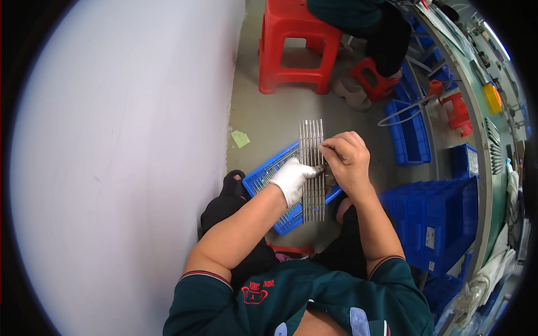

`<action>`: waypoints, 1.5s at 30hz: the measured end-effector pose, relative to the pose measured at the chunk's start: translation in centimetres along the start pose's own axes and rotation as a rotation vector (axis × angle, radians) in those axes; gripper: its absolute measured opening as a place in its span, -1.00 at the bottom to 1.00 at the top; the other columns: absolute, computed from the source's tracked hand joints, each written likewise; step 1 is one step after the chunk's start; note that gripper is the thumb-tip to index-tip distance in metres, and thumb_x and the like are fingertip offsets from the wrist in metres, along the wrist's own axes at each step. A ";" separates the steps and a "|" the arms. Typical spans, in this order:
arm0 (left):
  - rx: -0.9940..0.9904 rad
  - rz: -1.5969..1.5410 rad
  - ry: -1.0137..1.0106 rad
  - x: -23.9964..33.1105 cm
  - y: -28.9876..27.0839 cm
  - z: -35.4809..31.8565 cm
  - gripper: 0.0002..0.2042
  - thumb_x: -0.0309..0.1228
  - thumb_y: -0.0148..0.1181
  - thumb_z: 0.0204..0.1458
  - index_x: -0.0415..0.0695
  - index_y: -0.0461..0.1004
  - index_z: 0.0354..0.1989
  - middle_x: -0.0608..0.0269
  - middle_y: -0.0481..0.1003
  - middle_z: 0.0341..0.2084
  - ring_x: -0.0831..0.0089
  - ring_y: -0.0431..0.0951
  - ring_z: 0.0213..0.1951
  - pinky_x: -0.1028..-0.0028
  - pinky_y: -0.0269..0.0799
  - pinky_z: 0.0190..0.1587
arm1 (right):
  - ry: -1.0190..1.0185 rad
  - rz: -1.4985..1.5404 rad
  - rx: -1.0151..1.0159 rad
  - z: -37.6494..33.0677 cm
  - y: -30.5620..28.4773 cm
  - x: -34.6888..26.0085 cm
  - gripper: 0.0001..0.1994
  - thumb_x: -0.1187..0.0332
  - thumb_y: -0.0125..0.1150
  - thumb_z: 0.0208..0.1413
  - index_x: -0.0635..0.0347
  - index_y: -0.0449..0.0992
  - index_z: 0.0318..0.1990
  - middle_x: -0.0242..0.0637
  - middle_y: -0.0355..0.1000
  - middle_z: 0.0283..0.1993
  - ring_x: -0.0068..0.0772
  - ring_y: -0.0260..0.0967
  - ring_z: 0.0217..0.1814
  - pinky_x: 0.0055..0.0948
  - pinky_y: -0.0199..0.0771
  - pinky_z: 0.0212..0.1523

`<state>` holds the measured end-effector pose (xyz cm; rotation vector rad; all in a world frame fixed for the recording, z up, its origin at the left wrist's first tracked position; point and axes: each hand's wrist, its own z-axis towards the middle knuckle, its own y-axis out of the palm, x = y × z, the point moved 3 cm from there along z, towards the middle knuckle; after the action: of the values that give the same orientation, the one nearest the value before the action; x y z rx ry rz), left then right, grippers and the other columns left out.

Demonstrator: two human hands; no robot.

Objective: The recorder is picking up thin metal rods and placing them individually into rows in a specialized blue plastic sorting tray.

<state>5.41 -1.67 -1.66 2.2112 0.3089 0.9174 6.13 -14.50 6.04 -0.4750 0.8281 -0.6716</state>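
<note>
Several thin metal rods point(312, 199) lie side by side in a flat bundle, upright in the picture. My left hand point(292, 179), in a white glove with a darkened thumb, is closed around the bundle at its middle. At the bundle's right edge is my bare right hand point(348, 159), thumb and forefinger pinched together beside the rods; whether anything sits between those fingertips is too small to make out. Below the hands, a blue tray point(253, 185) holds many more such rods, partly hidden by my left hand and the bundle.
A white wall point(129, 157) runs along the left. Ahead stand a red stool point(294, 56) and a seated person point(386, 39). Blue bins point(431, 215) are stacked at the right, beneath a green-topped workbench point(493, 193). A green paper scrap point(240, 139) lies on the floor.
</note>
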 end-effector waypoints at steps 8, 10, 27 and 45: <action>0.063 0.012 0.053 -0.3 0.0 0.1 -0.70 -0.71 0.03 -0.07 -0.24 0.45 -0.12 0.16 0.54 -0.35 0.34 0.59 -0.34 0.34 0.54 -0.29 | -0.204 -0.188 -0.010 0.1 0.1 -1.4 -0.86 0.49 0.35 -0.29 0.09 0.52 -0.50 -0.42 0.40 -0.47 -0.30 0.33 -0.37 -0.32 0.27 -0.35; 0.068 0.039 0.054 -0.3 0.2 0.1 -0.70 -0.72 0.02 -0.08 -0.25 0.45 -0.13 0.17 0.53 -0.36 0.34 0.58 -0.34 0.35 0.53 -0.29 | -0.182 -0.183 -0.014 0.0 0.3 -1.0 -0.86 0.48 0.35 -0.29 0.09 0.52 -0.50 -0.42 0.40 -0.47 -0.30 0.33 -0.37 -0.32 0.27 -0.36; -0.032 -0.023 0.002 0.0 -0.1 0.1 -0.70 -0.69 0.03 0.03 -0.24 0.40 -0.03 0.16 0.53 -0.24 0.30 0.59 -0.20 0.32 0.57 -0.15 | 0.008 0.004 0.003 -0.1 0.2 0.5 -0.92 0.50 0.32 -0.22 0.15 0.54 -0.50 -0.34 0.41 -0.49 -0.24 0.35 -0.40 -0.32 0.28 -0.34; 0.065 0.140 0.071 -1.0 -0.7 0.9 -0.70 -0.73 0.11 -0.04 -0.21 0.43 -0.11 0.22 0.54 -0.29 0.35 0.60 -0.27 0.37 0.56 -0.22 | -0.205 -0.225 -0.039 -0.4 1.0 -0.3 -0.88 0.48 0.32 -0.27 0.09 0.50 -0.52 -0.41 0.37 -0.50 -0.29 0.31 -0.41 -0.32 0.26 -0.33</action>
<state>5.31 -2.08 -3.14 2.2865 0.2220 1.0776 6.05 -13.68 5.35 -0.6678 0.5998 -0.7997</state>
